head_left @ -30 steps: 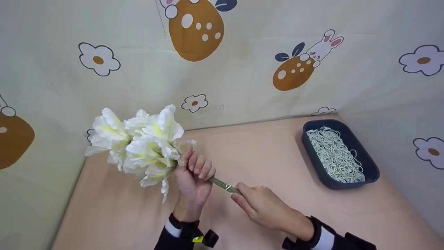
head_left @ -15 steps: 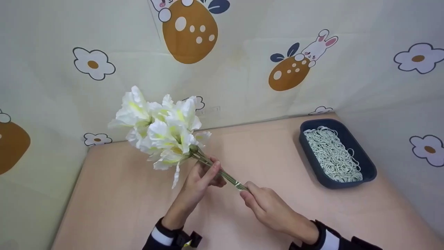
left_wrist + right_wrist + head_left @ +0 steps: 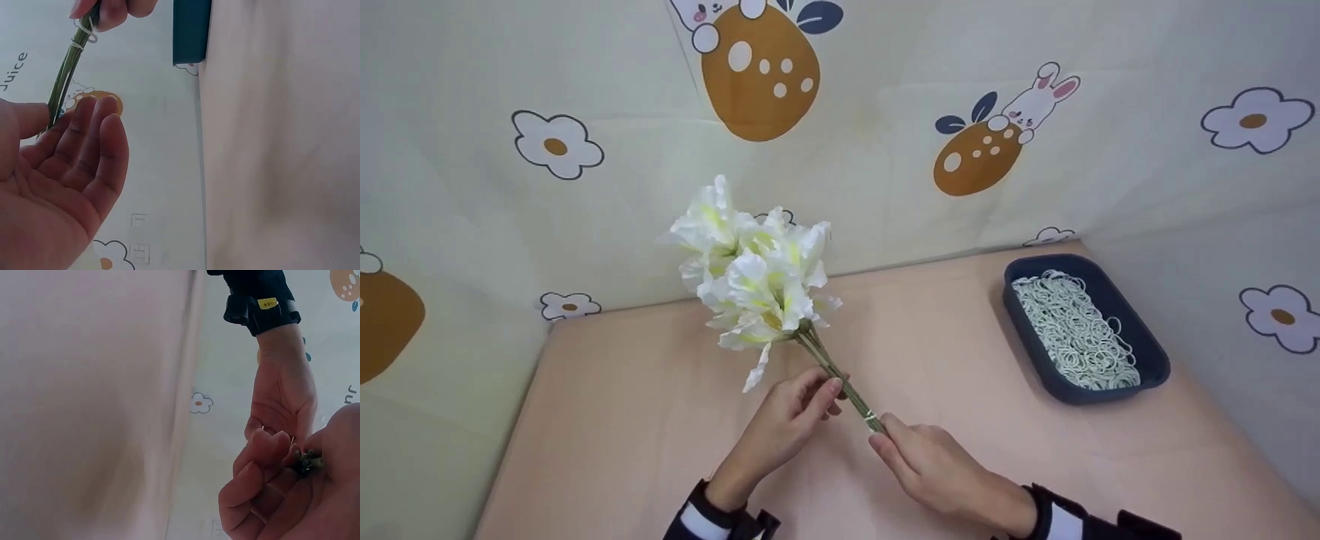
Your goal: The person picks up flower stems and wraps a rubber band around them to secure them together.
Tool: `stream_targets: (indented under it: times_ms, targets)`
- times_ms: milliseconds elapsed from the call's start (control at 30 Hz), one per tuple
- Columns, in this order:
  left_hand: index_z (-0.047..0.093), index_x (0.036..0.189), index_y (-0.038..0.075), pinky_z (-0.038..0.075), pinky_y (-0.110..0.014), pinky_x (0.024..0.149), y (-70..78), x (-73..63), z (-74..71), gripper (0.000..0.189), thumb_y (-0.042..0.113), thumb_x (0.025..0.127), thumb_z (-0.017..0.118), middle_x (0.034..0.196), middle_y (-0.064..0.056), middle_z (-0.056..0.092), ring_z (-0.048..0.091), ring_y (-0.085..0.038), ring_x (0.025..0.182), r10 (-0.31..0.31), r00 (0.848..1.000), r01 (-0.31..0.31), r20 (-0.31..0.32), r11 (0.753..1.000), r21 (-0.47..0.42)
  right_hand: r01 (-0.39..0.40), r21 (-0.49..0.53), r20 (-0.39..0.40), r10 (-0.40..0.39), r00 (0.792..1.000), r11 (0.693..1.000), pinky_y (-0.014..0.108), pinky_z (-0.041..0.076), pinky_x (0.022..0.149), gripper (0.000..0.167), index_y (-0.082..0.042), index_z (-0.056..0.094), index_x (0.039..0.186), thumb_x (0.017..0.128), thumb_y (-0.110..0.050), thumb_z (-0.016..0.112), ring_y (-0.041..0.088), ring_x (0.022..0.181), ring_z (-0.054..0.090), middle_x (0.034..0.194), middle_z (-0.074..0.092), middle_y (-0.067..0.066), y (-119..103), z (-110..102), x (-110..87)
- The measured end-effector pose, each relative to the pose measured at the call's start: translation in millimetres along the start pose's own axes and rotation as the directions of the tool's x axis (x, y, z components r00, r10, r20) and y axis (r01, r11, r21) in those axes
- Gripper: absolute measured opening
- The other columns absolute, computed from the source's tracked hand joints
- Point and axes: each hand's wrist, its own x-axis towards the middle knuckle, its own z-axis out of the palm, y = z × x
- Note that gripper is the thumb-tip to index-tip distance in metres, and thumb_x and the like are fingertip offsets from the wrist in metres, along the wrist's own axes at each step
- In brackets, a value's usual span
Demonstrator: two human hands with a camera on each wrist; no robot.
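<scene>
A bunch of white flowers [image 3: 765, 281] with yellow-green centres leans to the upper left above the table. Its thin green stems [image 3: 66, 73] run down between both hands. My right hand [image 3: 934, 465] grips the lower stems, whose ends show inside its curled fingers in the right wrist view. Higher up, my left hand [image 3: 791, 416] pinches the stems lightly between thumb and bent fingers, its palm cupped. Around the stems, close to the right fingers, sits a white rubber band [image 3: 871, 417]; a loose loop of it stands off in the left wrist view.
A dark blue bin [image 3: 1156, 360] holds many pale rubber bands [image 3: 1076, 334] at the right of the table [image 3: 622, 420]. A patterned cloth wall [image 3: 870, 165] rises behind the table and along its sides.
My left hand has loosened from a full grip just below the blooms and moved lower on the stems. The blooms have swung to the right and more upright; the right hand keeps its grip.
</scene>
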Motion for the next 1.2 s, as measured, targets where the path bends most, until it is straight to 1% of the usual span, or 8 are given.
stream_targets:
  times_ms: [133,233,367,533,667,867,1033,1200]
  targets:
    - [0.069,0.112,0.008,0.057,-0.032,0.074,-3.9,1.2,3.8,0.028,0.03,0.107,0.053,0.098,0.001,0.07,0.069,-0.021,0.083,0.01,1.0,-0.01,0.017,1.0,0.017,-0.021,-0.014,0.088,0.022,0.996,1.0,0.015,0.026,0.045,0.027,-0.019,0.048,0.09,0.111,-0.035,0.04,-0.004,0.051,0.03,0.065,0.034,-0.018,-0.1,3.6,1.2]
    - [0.069,0.11,0.007,0.058,-0.033,0.076,-5.5,1.9,6.7,0.026,0.028,0.107,0.053,0.098,0.0,0.07,0.07,-0.024,0.085,0.02,0.999,-0.02,0.038,1.0,0.008,-0.04,-0.021,0.143,0.042,0.989,0.999,0.016,0.029,0.045,0.028,-0.02,0.05,0.09,0.11,-0.038,0.04,-0.004,0.051,0.035,0.064,0.039,-0.019,-0.1,5.2,1.8]
    - [0.069,0.11,0.007,0.058,-0.033,0.076,-8.1,3.6,9.5,0.026,0.028,0.107,0.054,0.097,0.0,0.069,0.07,-0.026,0.087,0.017,0.999,-0.018,0.051,1.0,0.015,-0.049,-0.022,0.184,0.052,0.982,0.999,0.017,0.035,0.048,0.028,-0.021,0.053,0.092,0.109,-0.039,0.042,-0.004,0.054,0.043,0.065,0.046,-0.02,1.1,7.4,1.7]
    - [0.07,0.107,0.008,0.054,-0.028,0.072,-16.6,6.6,13.8,0.03,0.033,0.106,0.054,0.091,0.0,0.07,0.07,-0.025,0.085,-0.031,0.997,0.027,0.067,0.998,0.064,-0.047,-0.068,0.213,0.06,0.975,0.997,0.02,0.038,0.053,0.032,-0.02,0.053,0.091,0.109,-0.044,0.04,0.0,0.057,0.046,0.065,0.043,-0.017,4.1,12.2,1.5]
    - [0.07,0.105,0.005,0.051,-0.025,0.069,-27.2,7.6,19.7,0.033,0.033,0.105,0.055,0.087,-0.003,0.07,0.068,-0.025,0.08,-0.068,0.995,0.063,0.074,0.995,0.071,-0.046,-0.133,0.216,0.074,0.973,0.99,0.022,0.036,0.051,0.038,-0.019,0.053,0.085,0.108,-0.047,0.04,0.001,0.057,0.046,0.063,0.041,-0.016,6.9,16.6,0.9]
    - [0.07,0.099,0.007,0.046,-0.022,0.062,-43.2,5.7,27.7,0.027,0.029,0.106,0.055,0.082,-0.008,0.066,0.058,-0.015,0.07,-0.134,0.988,0.132,0.073,0.991,0.033,-0.058,-0.146,0.254,0.094,0.963,0.988,0.023,0.035,0.049,0.041,-0.021,0.054,0.08,0.107,-0.05,0.043,0.002,0.055,0.045,0.06,0.04,-0.016,10.6,19.2,0.6]
    - [0.065,0.09,0.004,0.039,-0.02,0.054,-46.1,3.9,31.4,0.03,0.027,0.106,0.055,0.072,-0.005,0.06,0.05,-0.01,0.06,-0.18,0.978,0.184,0.107,0.982,-0.03,-0.064,-0.147,0.299,0.106,0.948,0.987,0.024,0.035,0.05,0.042,-0.022,0.053,0.077,0.106,-0.051,0.044,0.003,0.055,0.045,0.059,0.039,-0.015,12.2,18.2,0.5]
    - [0.063,0.086,0.0,0.034,-0.02,0.05,-45.7,4.6,33.1,0.034,0.027,0.106,0.055,0.068,-0.004,0.058,0.045,-0.008,0.055,-0.187,0.975,0.19,0.121,0.982,-0.02,-0.094,-0.142,0.334,0.138,0.932,0.985,0.024,0.034,0.049,0.042,-0.021,0.052,0.076,0.105,-0.051,0.047,0.003,0.053,0.043,0.06,0.039,-0.014,11.7,16.5,0.5]
